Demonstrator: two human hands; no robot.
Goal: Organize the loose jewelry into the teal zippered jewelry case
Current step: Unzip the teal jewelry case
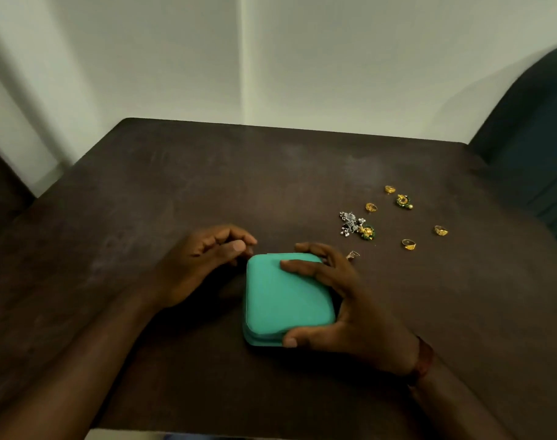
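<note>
Head view: my right hand (343,309) grips the shut case (286,296) steady by the tabletop's (175,185) near edge; my left hand (204,262) curls at its corner, zip hold unclear.

Bare forearms — reddish-brown band (424,360) on right wrist.

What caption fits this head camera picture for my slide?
Right hand grips the closed teal case, left hand beside it, loose rings and earrings lying on the dark table.
</note>
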